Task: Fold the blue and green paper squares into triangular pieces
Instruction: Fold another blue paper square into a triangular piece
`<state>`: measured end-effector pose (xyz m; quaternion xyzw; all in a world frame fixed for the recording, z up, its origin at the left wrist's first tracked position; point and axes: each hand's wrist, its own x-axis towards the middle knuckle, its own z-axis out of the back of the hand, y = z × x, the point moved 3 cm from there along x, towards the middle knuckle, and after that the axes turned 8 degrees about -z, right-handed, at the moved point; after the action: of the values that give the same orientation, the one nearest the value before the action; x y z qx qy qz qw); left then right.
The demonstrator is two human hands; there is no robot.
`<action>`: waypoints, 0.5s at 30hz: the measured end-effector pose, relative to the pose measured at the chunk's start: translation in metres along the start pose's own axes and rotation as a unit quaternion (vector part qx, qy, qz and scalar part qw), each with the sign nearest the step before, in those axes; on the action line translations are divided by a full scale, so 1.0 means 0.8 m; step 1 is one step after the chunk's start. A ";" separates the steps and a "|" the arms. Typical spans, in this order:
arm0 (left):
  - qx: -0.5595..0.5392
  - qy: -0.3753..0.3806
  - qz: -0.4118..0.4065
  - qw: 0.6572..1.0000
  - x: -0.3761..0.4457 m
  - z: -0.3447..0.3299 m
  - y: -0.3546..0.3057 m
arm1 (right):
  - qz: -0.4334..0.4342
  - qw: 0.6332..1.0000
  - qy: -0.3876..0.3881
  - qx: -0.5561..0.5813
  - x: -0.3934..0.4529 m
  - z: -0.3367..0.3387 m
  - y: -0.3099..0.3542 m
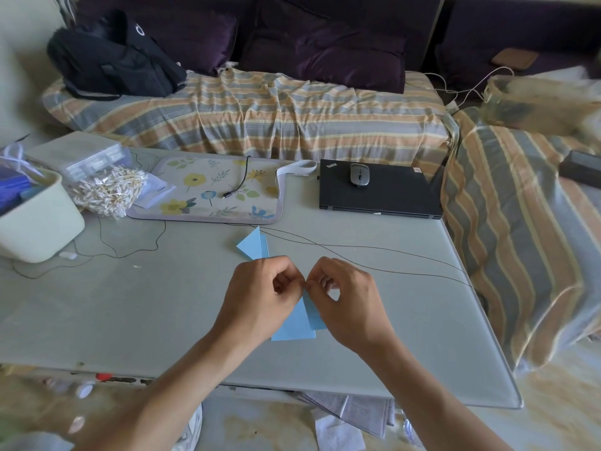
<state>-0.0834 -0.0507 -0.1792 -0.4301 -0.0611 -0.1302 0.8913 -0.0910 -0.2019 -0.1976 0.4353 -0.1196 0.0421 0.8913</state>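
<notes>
Table (357, 320): work flat on it. Left hand (260, 301) and right hand (348, 297) both pinch the top tip of the blue paper (297, 323) at table centre. Line up the edges, then crease downward from the tip. A finished piece (252, 245) lies just beyond.

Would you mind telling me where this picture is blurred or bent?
Head view: the basket at the right edge is smeared; the table edges bow from wide-angle distortion; both hands, left and right, and the blue paper are sharp.
</notes>
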 end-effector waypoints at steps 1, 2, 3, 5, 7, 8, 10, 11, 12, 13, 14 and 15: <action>0.003 -0.006 -0.005 1.000 0.000 0.000 -0.001 | -0.001 1.000 -0.001 0.001 0.000 0.000 0.000; 0.007 -0.013 -0.011 1.000 0.000 0.001 -0.001 | -0.005 1.000 -0.002 0.002 0.000 -0.001 -0.001; 0.011 -0.020 -0.015 1.000 0.001 0.002 -0.002 | -0.014 1.000 -0.001 0.005 0.001 -0.001 -0.002; 0.017 -0.035 -0.020 0.999 0.003 0.004 -0.001 | -0.038 0.999 0.006 0.012 0.002 -0.003 -0.004; 0.026 -0.050 -0.021 0.998 0.004 0.005 0.001 | -0.050 0.999 0.007 0.009 0.002 -0.003 -0.005; 0.029 -0.051 -0.020 0.998 0.004 0.004 0.002 | -0.051 0.999 0.006 0.004 0.003 -0.004 -0.006; 0.026 -0.037 -0.016 0.999 0.004 0.001 0.004 | -0.045 0.999 0.004 -0.004 0.003 -0.004 -0.008; 0.019 -0.025 -0.012 0.999 0.004 -0.001 0.006 | -0.037 0.999 0.004 -0.008 0.003 -0.004 -0.008; 0.012 -0.012 -0.008 1.000 0.004 -0.003 0.008 | -0.028 1.000 0.003 -0.013 0.002 -0.004 -0.008; 0.008 -0.001 -0.005 1.000 0.004 -0.004 0.010 | -0.019 1.000 0.002 -0.018 0.002 -0.004 -0.008; 0.009 0.008 -0.003 1.000 0.004 -0.005 0.011 | -0.012 1.000 0.001 -0.020 0.001 -0.004 -0.008; 0.015 0.013 -0.003 1.000 0.004 -0.005 0.012 | -0.009 1.000 0.002 -0.021 0.000 -0.005 -0.008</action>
<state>-0.0776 -0.0485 -0.1882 -0.4151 -0.0523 -0.1372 0.8979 -0.0894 -0.2026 -0.2046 0.4176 -0.1151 0.0322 0.9007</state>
